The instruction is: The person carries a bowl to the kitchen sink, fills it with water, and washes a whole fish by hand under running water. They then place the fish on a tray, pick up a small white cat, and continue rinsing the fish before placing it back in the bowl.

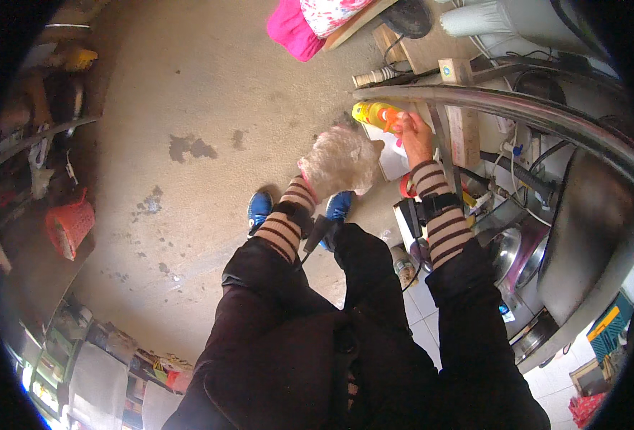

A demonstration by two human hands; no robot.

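My right hand [418,137] grips a yellow bottle [369,113] by its orange trigger-like top, and the bottle lies tilted, its base pointing left. A fluffy off-white mitt [343,161] with a pink edge at the wrist covers my left hand, so its fingers are hidden. The mitt hangs over the concrete floor, just in front of my blue shoes [260,207]. Below the bottle and my right hand is a white flat-sided object [395,161], partly covered. A red ring-shaped item [407,186] sits by my right wrist.
A curved metal-edged counter [489,97] runs along the right, with hoses [532,174], a tall carton [463,137] and metal bowls [507,250] under or beside it. A jar [404,266] stands near my right leg. Pink fabric [300,32] lies ahead. A red basket [70,228] is at left.
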